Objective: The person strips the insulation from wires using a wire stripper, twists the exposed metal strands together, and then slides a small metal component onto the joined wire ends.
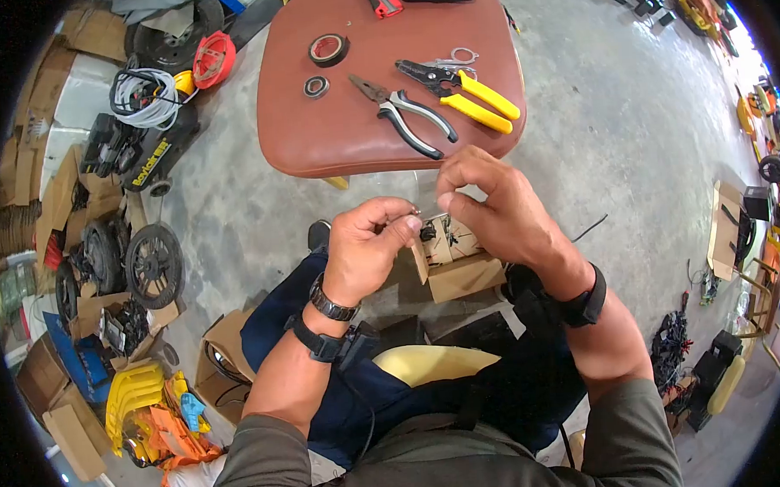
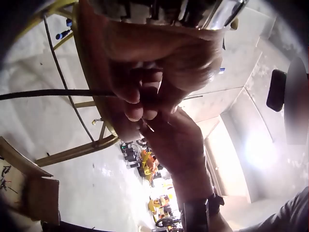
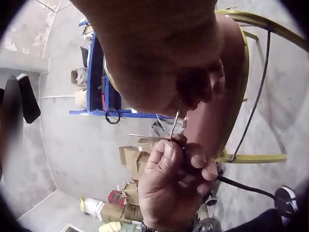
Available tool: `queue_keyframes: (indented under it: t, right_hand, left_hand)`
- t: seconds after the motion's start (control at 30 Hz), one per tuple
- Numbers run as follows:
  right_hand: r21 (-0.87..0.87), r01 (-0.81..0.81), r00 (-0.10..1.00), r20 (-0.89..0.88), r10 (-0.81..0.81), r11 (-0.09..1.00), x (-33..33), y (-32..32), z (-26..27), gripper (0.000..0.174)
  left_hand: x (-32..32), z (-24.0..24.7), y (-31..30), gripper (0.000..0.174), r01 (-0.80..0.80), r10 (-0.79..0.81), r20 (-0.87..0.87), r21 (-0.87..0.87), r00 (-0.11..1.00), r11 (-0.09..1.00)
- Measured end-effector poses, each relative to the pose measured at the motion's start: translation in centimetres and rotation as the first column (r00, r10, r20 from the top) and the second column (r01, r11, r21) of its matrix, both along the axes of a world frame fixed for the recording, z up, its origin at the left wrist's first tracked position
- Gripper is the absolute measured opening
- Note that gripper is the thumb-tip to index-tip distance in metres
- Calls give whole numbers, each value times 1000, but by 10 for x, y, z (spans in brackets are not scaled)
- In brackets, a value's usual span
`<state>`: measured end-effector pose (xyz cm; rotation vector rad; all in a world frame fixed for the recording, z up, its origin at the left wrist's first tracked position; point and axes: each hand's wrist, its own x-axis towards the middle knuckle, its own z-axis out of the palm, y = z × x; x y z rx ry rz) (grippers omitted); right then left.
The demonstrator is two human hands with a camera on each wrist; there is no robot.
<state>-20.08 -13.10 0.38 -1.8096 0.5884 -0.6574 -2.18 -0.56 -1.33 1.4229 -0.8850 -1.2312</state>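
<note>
My left hand (image 1: 364, 249) pinches the end of a thin black cable (image 2: 58, 93) between thumb and fingers, below the stool's front edge. From those fingertips a short silvery wire (image 3: 175, 124) stretches up to my right hand (image 3: 159, 58), whose curled fingers pinch its other end. The right hand (image 1: 502, 208) is just right of the left in the head view, the two hands apart. The right fingertips are dark in the right wrist view, and the cable end is hidden inside the left fingers (image 3: 168, 152).
The brown stool (image 1: 315, 129) holds grey-handled pliers (image 1: 415, 120), a yellow-handled stripper (image 1: 480, 105), scissors (image 1: 460, 58), black tape (image 1: 328, 49) and a metal ring (image 1: 316, 87). An open cardboard box (image 1: 465, 278) lies under the hands. Wheels and boxes stand on the left.
</note>
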Motion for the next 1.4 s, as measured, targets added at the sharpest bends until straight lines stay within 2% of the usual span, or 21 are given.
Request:
queue_keyframes:
  t: [0.1,0.2,0.3,0.4,0.47,0.5,0.6,0.7,0.8,0.9,1.1,1.3,1.4]
  right_hand:
    - [-215,-128,990,34,139,968,1,5,6,11]
    - [-193,-179,981,38,190,965,1,5,6,12]
    - [-77,-17,999,36,20,997,0,2,1,7]
    - [51,38,997,-69,-35,998,-1,1,0,4]
    - [171,54,992,-125,-33,984,1,3,4,3]
    - [230,64,988,-152,-29,971,1,4,6,3]
    - [198,28,987,-159,4,980,1,1,9,3]
    - [252,0,996,-89,23,968,3,2,-1,7]
    - [421,19,1000,-18,-13,907,4,2,5,15]
    - [389,-12,999,-41,31,921,1,0,3,22]
    - [364,-51,996,-52,75,930,1,1,3,25]
    - [172,33,999,-21,-30,984,6,9,9,28]
    - [43,15,1000,-6,-15,999,7,14,10,30]
  left_hand:
    - [-1,-1,-2,9,-74,74,-6,-5,997,997]
    - [-2,0,-2,8,-34,34,25,-6,999,999]
    - [-2,-1,2,8,55,-55,52,-8,997,998]
    - [-6,2,3,10,102,-101,78,-12,992,995]
    - [-6,1,3,11,125,-120,123,-39,985,991]
    - [-5,1,4,11,117,-114,89,-27,989,993]
    - [-2,3,4,13,107,-107,31,-16,994,994]
    - [0,4,4,13,117,-114,58,-53,992,992]
    - [1,2,4,13,116,-111,76,-56,991,992]
    - [1,1,3,14,108,-103,83,-58,991,992]
    - [1,3,2,13,106,-99,100,-65,990,992]
    - [3,-5,4,11,64,-61,83,-39,995,997]
    - [5,-6,2,10,32,-30,101,-12,994,999]
